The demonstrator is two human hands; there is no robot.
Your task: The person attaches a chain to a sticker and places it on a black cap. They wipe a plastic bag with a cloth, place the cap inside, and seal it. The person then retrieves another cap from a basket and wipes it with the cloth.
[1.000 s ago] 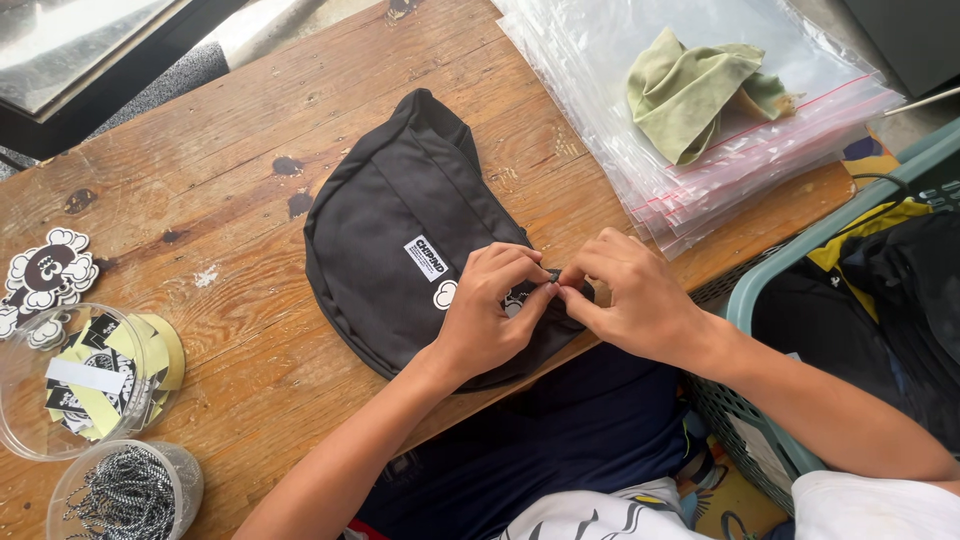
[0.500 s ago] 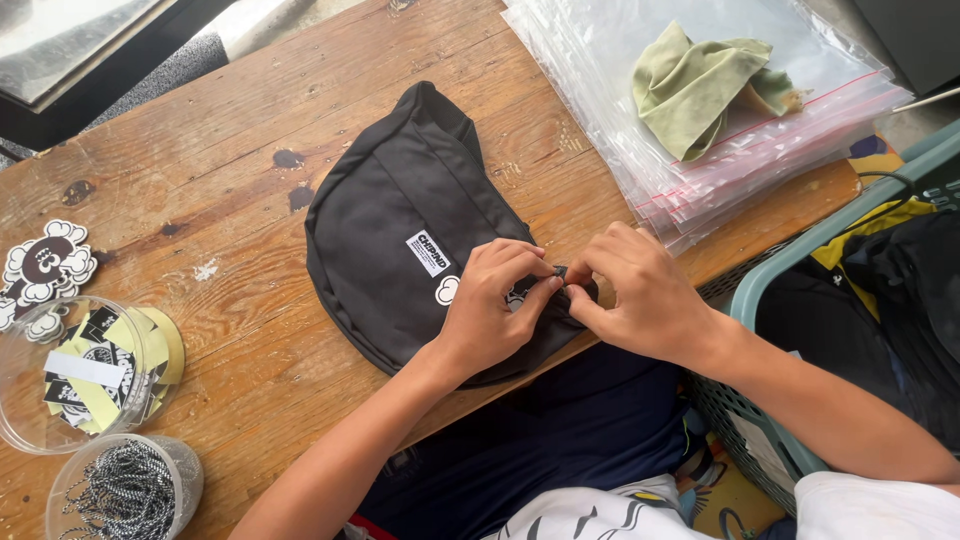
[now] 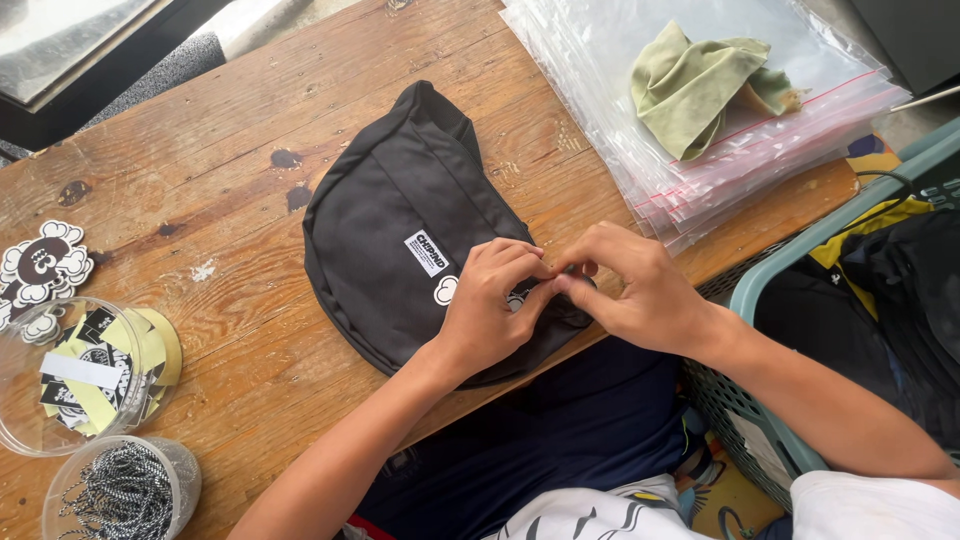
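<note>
Black bag (image 3: 410, 240) lies flat on the wooden counter (image 3: 230, 150), near the front edge, w/ a small white label facing up. Both hands meet at the bag's lower right edge. Left hand (image 3: 490, 305) is curled, fingertips pinched on something small at the fabric; right hand (image 3: 630, 290) is likewise curled, thumb & forefinger pinched right against the left's. What they pinch is hidden by the fingers, maybe a zip pull or a small tag by the round white sticker (image 3: 446, 291), can't tell which.

To do this fiddly bit well, as I judge it: keep the bag flat & let the counter take its weight, so only the fingertips work. One hand should anchor the fabric while the other does the fine move; pulling w/ both would bunch the cloth. Wrists low and close to the edge help steadiness. Bag sits close to the counter's front edge, so a tug toward the body could drag it off.

Around: stack of clear zip bags (image 3: 720, 120) at top right w/ a green cloth (image 3: 700, 85) on it, well apart from the hands. At left, a clear tub of stickers (image 3: 75, 375), a tub of metal chains (image 3: 120, 490), and loose cartoon stickers (image 3: 40, 265). A teal basket (image 3: 770, 290) stands at right, beside the counter.
</note>
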